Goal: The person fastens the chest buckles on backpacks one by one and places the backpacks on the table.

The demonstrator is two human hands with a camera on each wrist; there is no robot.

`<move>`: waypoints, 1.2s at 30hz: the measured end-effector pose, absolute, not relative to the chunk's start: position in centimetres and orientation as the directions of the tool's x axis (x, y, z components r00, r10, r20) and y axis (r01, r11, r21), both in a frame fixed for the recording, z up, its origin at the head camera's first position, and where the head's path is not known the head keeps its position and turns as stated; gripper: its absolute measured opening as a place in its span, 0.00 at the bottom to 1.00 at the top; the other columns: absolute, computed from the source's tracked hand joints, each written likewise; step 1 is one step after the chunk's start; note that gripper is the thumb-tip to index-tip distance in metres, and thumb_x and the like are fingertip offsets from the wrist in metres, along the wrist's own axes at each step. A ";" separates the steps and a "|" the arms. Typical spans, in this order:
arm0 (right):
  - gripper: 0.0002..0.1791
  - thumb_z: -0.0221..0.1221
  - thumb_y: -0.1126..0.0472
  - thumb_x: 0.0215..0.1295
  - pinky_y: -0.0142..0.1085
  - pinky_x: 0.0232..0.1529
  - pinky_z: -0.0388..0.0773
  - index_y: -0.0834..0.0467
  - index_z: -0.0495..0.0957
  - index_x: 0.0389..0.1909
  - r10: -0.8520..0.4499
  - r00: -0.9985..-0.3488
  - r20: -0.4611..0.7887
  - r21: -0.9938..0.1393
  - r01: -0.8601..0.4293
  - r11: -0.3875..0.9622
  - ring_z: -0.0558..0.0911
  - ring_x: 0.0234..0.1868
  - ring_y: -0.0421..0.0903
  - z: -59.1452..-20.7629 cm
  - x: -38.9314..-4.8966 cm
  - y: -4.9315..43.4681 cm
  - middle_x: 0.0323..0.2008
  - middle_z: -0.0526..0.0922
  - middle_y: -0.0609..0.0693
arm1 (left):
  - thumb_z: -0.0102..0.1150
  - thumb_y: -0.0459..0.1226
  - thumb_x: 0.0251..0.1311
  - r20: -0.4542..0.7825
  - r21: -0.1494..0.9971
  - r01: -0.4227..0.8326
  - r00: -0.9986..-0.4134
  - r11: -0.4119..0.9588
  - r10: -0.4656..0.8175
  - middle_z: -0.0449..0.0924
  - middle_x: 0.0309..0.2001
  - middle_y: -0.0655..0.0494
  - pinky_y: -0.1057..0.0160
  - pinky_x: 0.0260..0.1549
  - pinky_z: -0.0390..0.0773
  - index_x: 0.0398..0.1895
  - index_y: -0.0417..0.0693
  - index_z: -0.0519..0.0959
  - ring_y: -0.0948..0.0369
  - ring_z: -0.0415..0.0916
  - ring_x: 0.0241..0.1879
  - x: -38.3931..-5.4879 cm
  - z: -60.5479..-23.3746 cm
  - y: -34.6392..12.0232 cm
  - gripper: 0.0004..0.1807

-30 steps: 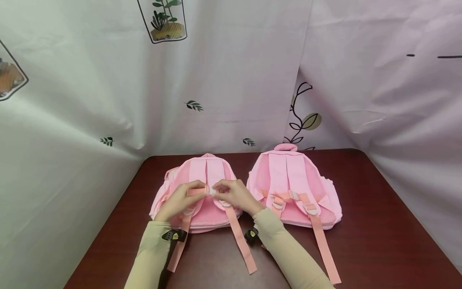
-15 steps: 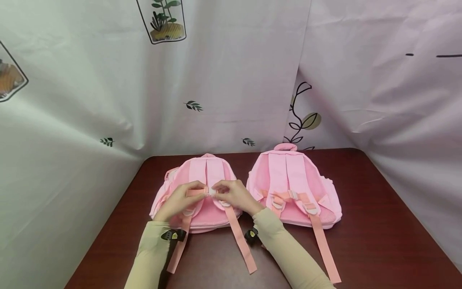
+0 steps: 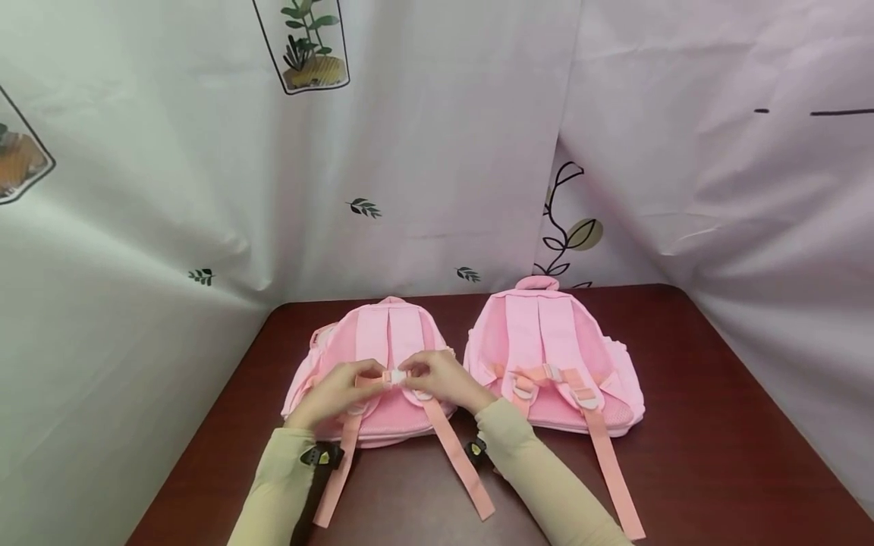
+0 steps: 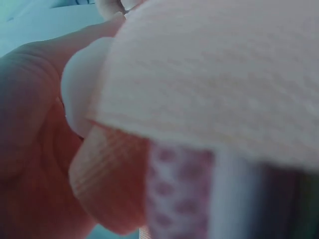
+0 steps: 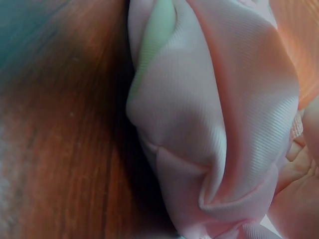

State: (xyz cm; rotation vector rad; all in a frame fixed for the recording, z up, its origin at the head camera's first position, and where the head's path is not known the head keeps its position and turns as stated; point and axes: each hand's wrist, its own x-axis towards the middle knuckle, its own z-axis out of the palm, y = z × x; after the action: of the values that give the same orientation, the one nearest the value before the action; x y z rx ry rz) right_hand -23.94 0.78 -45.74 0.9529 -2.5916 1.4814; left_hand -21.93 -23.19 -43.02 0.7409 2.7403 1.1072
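In the head view, a pink backpack [image 3: 372,334] lies with its shoulder straps facing up. Above it, both hands meet at a white buckle [image 3: 397,376] on an orange chest strap [image 3: 369,381]. My left hand [image 3: 339,393] pinches the strap at the buckle's left end. From the other side, thumb and fingers of my right hand [image 3: 447,379] pinch the buckle's right end. Close up in the left wrist view, orange webbing [image 4: 209,74] covers much of the left hand [image 4: 30,109]. Pink fabric of the bag [image 5: 189,109] fills the middle of the right wrist view.
A second pink backpack [image 3: 614,379] lies close on the right, its chest strap buckle [image 3: 551,372] joined. Loose orange strap ends [image 3: 459,462] trail toward the front of the dark red table [image 3: 717,440]. A printed white cloth [image 3: 444,152] hangs behind and at both sides.
The head view has tilted up slightly, so everything sits a little lower. Both hands stay at the same buckle, which shows more plainly between the fingertips now.
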 end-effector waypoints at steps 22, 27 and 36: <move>0.17 0.61 0.57 0.71 0.45 0.57 0.77 0.60 0.83 0.56 -0.525 -0.792 0.312 -0.716 -0.559 0.419 0.82 0.53 0.47 -42.8 -23.9 4.7 0.51 0.86 0.52 | 0.66 0.45 0.65 0.189 0.661 0.392 -0.912 0.640 0.364 0.83 0.51 0.55 0.50 0.50 0.77 0.57 0.47 0.81 0.55 0.78 0.49 -21.3 -41.7 -25.6 0.20; 0.17 0.61 0.57 0.71 0.47 0.55 0.77 0.59 0.83 0.56 -0.472 -0.800 0.371 -0.669 -0.583 0.461 0.82 0.52 0.49 -40.4 -23.8 7.5 0.51 0.85 0.53 | 0.64 0.45 0.68 0.302 0.594 0.449 -0.894 0.668 0.331 0.83 0.52 0.47 0.42 0.53 0.75 0.57 0.44 0.81 0.50 0.78 0.52 -22.0 -39.9 -25.9 0.20; 0.17 0.61 0.55 0.72 0.50 0.62 0.72 0.58 0.83 0.56 -0.287 -0.815 0.504 -0.613 -0.571 0.546 0.80 0.59 0.53 -36.7 -23.5 14.0 0.54 0.84 0.53 | 0.61 0.42 0.70 0.438 0.472 0.491 -0.851 0.732 0.289 0.77 0.59 0.44 0.40 0.61 0.68 0.61 0.41 0.77 0.46 0.72 0.61 -23.2 -37.2 -25.3 0.21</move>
State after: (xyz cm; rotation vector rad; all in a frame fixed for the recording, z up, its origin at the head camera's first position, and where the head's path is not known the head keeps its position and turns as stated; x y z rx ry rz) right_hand -23.54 14.03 -36.66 0.7057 -2.4413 1.1515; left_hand -23.23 -25.26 -37.19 0.7536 3.2337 1.0510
